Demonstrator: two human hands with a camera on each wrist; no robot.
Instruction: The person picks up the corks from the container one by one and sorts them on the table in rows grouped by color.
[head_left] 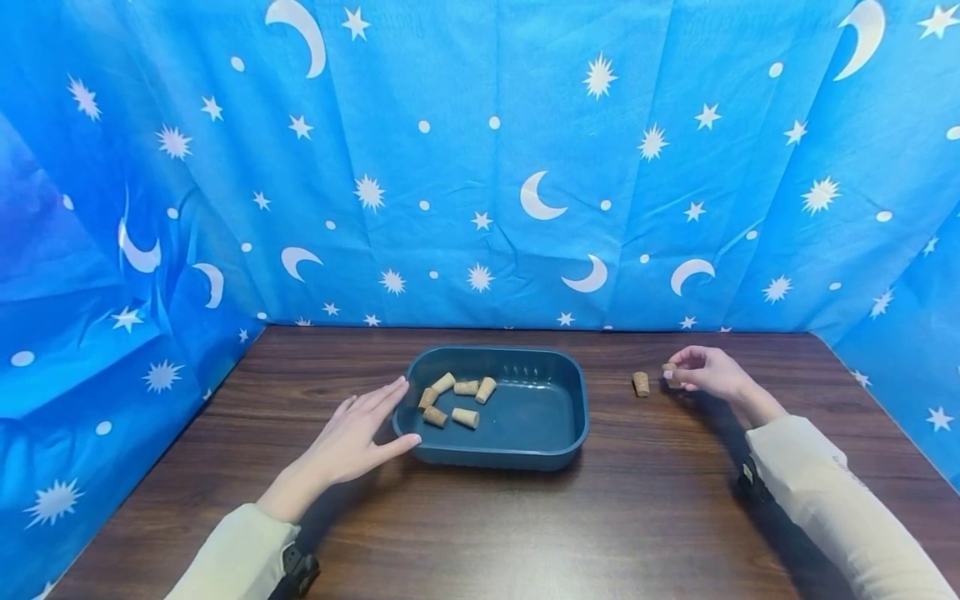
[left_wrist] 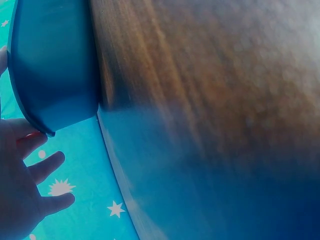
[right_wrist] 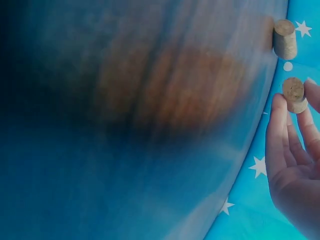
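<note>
Pinching cork (right_wrist: 294,91): right grip (head_left: 710,375). Touching tub (head_left: 532,410): left grip (head_left: 351,437).

A small, curtained-off tabletop setting: bright blue fabric sheeting (head_left: 457,158) printed with white crescent moons (head_left: 528,197), stars (head_left: 599,77) and dots (head_left: 494,122) hangs behind the far edge and along the left and right sides of a dark brown, wood-grained table (head_left: 480,533). The wider room cannot be told.

Right hand (head_left: 711,375) partly hides 1 cork (right_wrist: 293,91); left sleeve (head_left: 234,557) cut off.
</note>
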